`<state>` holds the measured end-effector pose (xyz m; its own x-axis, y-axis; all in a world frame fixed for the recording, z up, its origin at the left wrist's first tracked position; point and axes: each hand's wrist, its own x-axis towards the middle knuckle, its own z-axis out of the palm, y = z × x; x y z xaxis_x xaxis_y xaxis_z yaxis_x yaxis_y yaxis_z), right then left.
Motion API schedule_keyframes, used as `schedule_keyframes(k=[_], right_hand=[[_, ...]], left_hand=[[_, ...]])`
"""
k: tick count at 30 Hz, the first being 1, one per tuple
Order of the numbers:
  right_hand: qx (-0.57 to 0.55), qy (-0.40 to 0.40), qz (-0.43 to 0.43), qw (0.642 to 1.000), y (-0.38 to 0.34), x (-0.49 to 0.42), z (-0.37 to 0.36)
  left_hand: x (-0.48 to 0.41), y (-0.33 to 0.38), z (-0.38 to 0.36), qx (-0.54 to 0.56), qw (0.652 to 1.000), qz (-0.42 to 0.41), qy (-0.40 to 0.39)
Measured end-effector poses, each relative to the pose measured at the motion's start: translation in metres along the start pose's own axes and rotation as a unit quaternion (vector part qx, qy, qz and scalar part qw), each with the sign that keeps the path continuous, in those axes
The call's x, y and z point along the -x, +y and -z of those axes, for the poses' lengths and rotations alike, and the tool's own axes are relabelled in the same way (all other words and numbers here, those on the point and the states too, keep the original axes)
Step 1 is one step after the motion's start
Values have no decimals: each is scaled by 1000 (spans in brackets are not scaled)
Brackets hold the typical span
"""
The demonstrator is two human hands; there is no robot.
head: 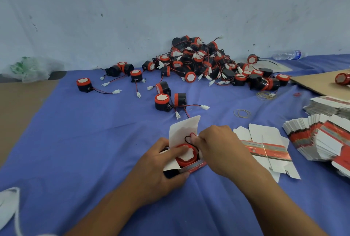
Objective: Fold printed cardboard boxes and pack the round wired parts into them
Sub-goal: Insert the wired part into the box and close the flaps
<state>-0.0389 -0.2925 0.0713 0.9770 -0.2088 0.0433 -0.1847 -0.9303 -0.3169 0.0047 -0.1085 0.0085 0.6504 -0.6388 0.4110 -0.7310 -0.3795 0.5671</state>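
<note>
Water bottle (287, 54) far right; rubber bands (242, 113) on blue cloth (75, 141) (plastic bag (32, 68) left).

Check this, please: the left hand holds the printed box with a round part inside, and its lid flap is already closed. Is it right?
Not quite: the head view shows the lid flap standing open behind the round part. The left hand does hold the printed box with the part inside.

Wide open blue cloth (85, 141) on the near left. Ahead, loose round wired parts (162, 101) and trailing wires (191, 105) clutter the way to the pile (198, 59) at the wall (132, 8); flat box stacks (318, 139) crowd the right.
</note>
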Motion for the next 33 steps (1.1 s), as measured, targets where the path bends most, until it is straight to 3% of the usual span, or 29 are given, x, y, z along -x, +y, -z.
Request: schedule_keyframes(k=[5,10,15,27,31,33], right_hand=[[-89,62,26,994,2,-2,0],[26,83,74,993,2,-3,-9],[-21,121,114,986,-2,-4,-10],[117,-8,111,987,-6,3,0],[137,-2,90,987,-9,4,3],[83,16,82,993,-5,4,5]], left_hand=[[0,1,0,-14,1000,3,6],[-1,3,0,-14,1000,13,6],[-1,1,0,-8,1000,18,6],[0,-1,-2,0,1000,1,5],[0,0,-2,2,1000,1,4],[0,-1,-1,3,1000,2,5]])
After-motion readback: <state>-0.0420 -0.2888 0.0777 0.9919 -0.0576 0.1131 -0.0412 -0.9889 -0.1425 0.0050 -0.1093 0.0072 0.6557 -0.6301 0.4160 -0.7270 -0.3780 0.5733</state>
